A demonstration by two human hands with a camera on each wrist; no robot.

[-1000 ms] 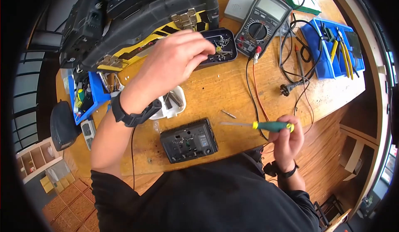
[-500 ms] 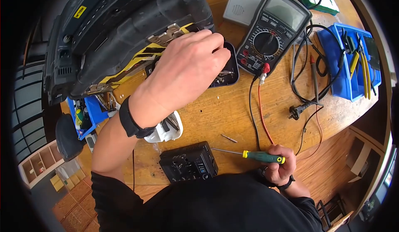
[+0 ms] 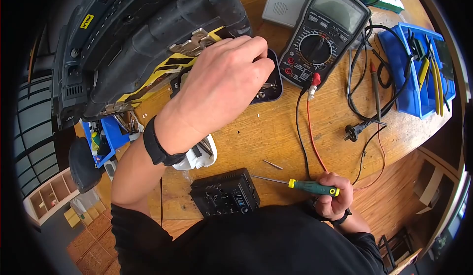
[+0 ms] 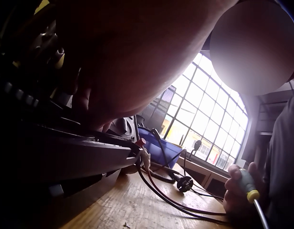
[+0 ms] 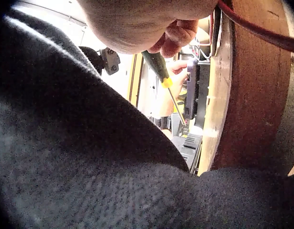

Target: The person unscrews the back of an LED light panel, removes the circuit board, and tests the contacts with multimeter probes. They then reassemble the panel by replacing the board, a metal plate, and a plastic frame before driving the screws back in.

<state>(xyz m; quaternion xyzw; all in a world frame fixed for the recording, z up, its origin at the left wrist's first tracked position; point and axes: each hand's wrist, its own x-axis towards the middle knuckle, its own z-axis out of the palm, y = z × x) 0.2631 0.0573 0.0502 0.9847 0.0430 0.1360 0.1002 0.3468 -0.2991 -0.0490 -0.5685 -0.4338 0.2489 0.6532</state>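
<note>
In the head view my left hand reaches over the toolbox's front into a dark tray of small screws and metal parts. Its fingertips are hidden behind the back of the hand, and I cannot tell what they hold. My right hand grips a green and yellow screwdriver by its handle, the shaft pointing left. The screwdriver's tip lies close to the right side of a black boxy device with small knobs and parts on its face. The right wrist view also shows the screwdriver pointing toward the device.
A large black and yellow toolbox stands behind the left arm. A multimeter with leads lies right of the tray, near a blue bin of pliers and a plug. A white container and a small metal rod lie nearer.
My left hand has gone from above the tray down into it. The screwdriver tip has come down beside the device's right side. In the last half second little has moved.
</note>
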